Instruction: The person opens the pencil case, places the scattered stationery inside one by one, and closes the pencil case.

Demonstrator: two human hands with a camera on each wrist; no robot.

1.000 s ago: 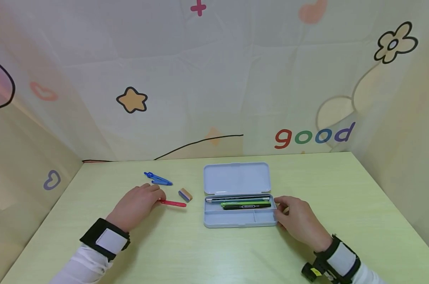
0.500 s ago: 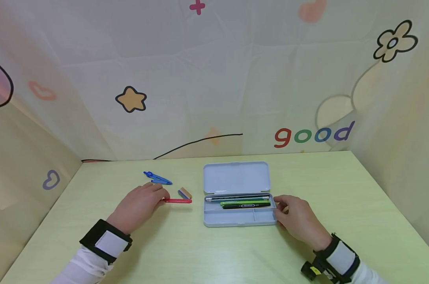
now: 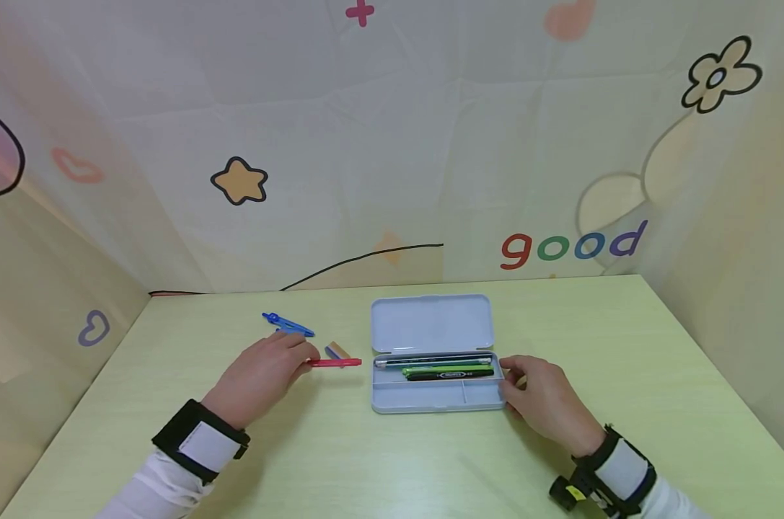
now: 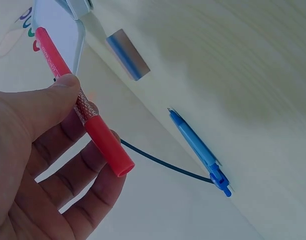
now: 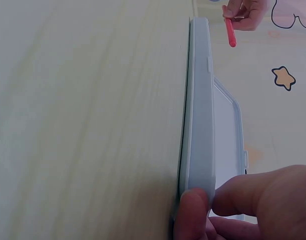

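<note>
My left hand (image 3: 262,375) pinches a red marker pen (image 3: 336,362) between thumb and fingers, held above the table and pointing right. In the left wrist view the red marker pen (image 4: 104,142) slants across the fingertips. My right hand (image 3: 550,400) grips the right end of an open pale blue pencil case (image 3: 417,398), thumb and fingers on its edge; the right wrist view shows the case's side wall (image 5: 200,115) between them. Inside the back compartment lie a black pen (image 3: 450,375), a green pen (image 3: 424,370) and dark pencils (image 3: 430,362). The front compartments hold nothing visible.
A blue drawing compass (image 3: 288,324) lies behind my left hand. Beneath the marker's line sits a tan and blue eraser (image 3: 335,351), partly covered in the head view. The case's lid (image 3: 433,322) leans back toward the printed curtain (image 3: 340,158).
My left hand has carried the red marker pen to the right and slightly up, closer to the pencil case. The right hand has stayed on the case.
</note>
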